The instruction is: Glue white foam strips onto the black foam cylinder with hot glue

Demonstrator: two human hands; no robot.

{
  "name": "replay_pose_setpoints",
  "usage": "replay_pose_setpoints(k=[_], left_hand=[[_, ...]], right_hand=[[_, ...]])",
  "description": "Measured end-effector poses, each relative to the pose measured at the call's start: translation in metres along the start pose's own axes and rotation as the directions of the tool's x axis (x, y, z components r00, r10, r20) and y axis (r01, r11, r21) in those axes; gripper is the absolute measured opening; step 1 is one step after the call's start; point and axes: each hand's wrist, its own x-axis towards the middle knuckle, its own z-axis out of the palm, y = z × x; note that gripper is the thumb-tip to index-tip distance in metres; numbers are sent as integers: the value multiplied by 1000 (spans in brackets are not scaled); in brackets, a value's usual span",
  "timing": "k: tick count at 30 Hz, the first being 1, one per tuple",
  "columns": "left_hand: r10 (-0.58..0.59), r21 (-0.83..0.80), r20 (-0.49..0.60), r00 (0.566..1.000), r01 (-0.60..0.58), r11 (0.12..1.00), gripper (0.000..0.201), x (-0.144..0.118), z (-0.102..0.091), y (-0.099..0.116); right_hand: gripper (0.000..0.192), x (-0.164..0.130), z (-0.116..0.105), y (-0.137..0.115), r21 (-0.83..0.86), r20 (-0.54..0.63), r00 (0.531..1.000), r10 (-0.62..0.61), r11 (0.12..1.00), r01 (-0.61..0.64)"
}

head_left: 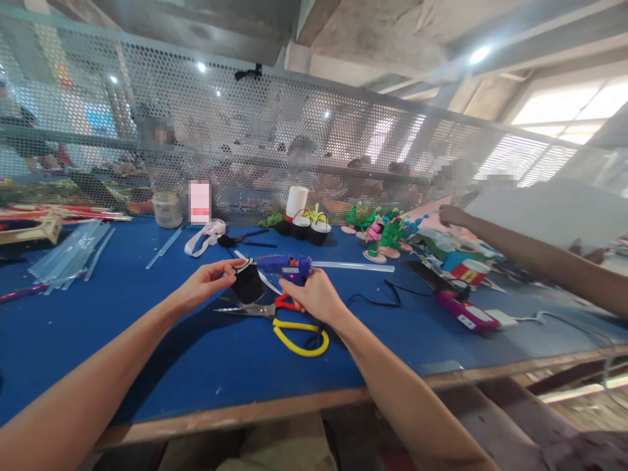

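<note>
**Glue gun at black cup**

Left hand: fingers pinching small black fabric cup above blue bench. Right hand: fingers wrapped around blue plastic glue gun, nozzle beside cup. Yellow-handled scissors lying beneath.

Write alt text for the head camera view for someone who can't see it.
Over a blue worktable, the person's left hand holds a small black pot while the right hand grips a blue glue gun pointed at it. Yellow-handled scissors lie beneath; a co-worker's arm reaches in at right.
</note>
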Motion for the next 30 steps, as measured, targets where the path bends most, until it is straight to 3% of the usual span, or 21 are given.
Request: replay_pose_setpoints(k=[4,9,14,16,19,25,28,30], left_hand=[[-5,-17,-2,1000,5,1000,25,0,2,1],[12,27,-11,1000,-11,1000,28,0,3,2],[66,118,-2,998,-65,991,28,0,2,-1],[80,146,3,997,-80,986,26,0,2,-3],[110,188,4,994,-109,976,23,1,1,-6],[178,300,0,984,-170,939,19,0,2,-5],[202,362,2,979,-189,913,19,-1,5,-2],[217,398,0,976,-200,896,18,-2,7,0]], right_hand=[[26,0,-1,0,57,43,999,27,998,-30],[16,6,-4,6,265,103,994,39,962,-66],[16,25,-12,23,421,-72,987,146,901,-103],[14,34,-15,32,358,-137,971,198,923,-138],[26,48,-15,45,126,-130,957,259,962,-244],[37,68,-3,69,-116,-160,930,332,929,-352],[31,69,-3,67,-241,-196,936,293,911,-335],[17,67,-5,55,-307,-228,947,226,906,-290]])
